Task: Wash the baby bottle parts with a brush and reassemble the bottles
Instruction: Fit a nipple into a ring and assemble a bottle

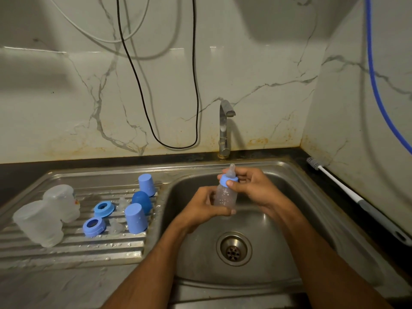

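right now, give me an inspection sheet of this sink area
surface: steel drainboard, wet, left of the sink.
job's things: bottle with ring and teat on, held over the sink; two clear bottles, two rings, three caps, teats on the drainboard; brush on the right counter.
clutter: nothing seen.
hands: left hand holds the bottle body; right hand grips its ring.
cables: black cable, white cables, blue hose on the wall.
surroundings: marble wall, tap not running.

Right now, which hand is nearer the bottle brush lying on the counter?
Right. The right hand grips the bottle's blue collar over the basin, closer to the bottle brush; the left hand holds the bottle body, farther left.
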The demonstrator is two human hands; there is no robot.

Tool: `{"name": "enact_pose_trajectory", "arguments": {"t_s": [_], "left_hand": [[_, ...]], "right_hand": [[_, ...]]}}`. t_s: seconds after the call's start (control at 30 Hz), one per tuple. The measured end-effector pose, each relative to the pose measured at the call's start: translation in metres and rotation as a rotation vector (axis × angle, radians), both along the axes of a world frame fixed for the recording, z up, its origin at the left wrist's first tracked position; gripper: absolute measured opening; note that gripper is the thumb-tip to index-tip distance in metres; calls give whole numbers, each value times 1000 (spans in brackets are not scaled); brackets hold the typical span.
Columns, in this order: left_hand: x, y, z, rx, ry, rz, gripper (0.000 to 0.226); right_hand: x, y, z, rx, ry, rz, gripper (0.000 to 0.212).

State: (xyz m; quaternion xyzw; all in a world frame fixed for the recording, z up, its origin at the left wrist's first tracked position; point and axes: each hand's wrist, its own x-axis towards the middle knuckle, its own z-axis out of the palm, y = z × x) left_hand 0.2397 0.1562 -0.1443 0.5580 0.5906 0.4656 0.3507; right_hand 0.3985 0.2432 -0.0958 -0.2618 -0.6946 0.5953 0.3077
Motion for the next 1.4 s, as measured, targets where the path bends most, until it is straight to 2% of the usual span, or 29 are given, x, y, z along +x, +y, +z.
{"name": "enact_pose_trajectory", "arguments": {"t_s": [0.07,0.1,0.27,0.37,0.6,0.77,0.9,1.2,1.4], "left_hand": [[-2,-3,3,-20,-74,-97,50],[-1,-2,3,-11,-83,-87,49],[11,3,2,103,-1,130,45],[19,1,6,155,99,267,45],[16,-6,5,166,251,421,52],[4,-25,28,284,260,515,49],[-19,-38,49,326,222,605,48],[-118,-98,59,275,233,878,55],[-158,-117,54,275,229,945,55]], "right_hand": [[8,3,-1,-88,45,112,37],[8,2,-2,-85,58,95,37],[-18,-14,-1,83,68,-245,36],[-27,-16,-3,121,60,-325,37],[-23,-31,0,248,45,-252,42],[-28,-37,4,288,49,-214,33],[-43,-38,1,360,-43,-193,33],[-120,-57,-4,491,-254,-100,36],[-177,-64,2,583,-329,-85,39]]}}
